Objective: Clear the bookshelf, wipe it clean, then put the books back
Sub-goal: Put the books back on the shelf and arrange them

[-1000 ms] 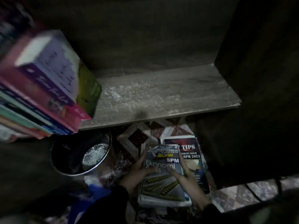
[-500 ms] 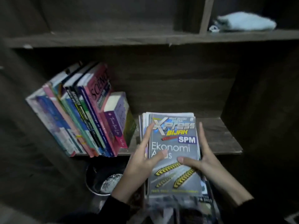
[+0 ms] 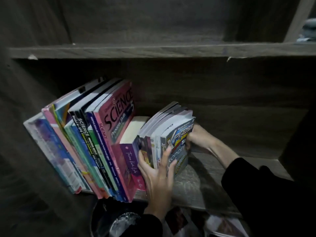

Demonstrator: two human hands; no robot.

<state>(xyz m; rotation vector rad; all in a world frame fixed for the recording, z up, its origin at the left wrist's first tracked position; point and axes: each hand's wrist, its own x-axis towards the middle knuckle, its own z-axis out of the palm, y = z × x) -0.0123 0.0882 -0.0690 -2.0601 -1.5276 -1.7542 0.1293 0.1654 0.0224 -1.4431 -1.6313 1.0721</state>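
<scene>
Both arms in dark sleeves reach into the shelf (image 3: 196,185). The left hand (image 3: 158,177) clasps the near lower edge of a bundle (image 3: 171,127) of thin books, thumb on one side and fingers spread across the spines. The right hand (image 3: 198,139) curls over the bundle's outer cover. The bundle stands on the shelf, tilted left against a purple book (image 3: 131,161) and the leaning row (image 3: 102,142). Below sits a dark bucket (image 3: 102,218) with something pale glinting inside. A cloth (image 3: 308,29) lies on the upper shelf.
</scene>
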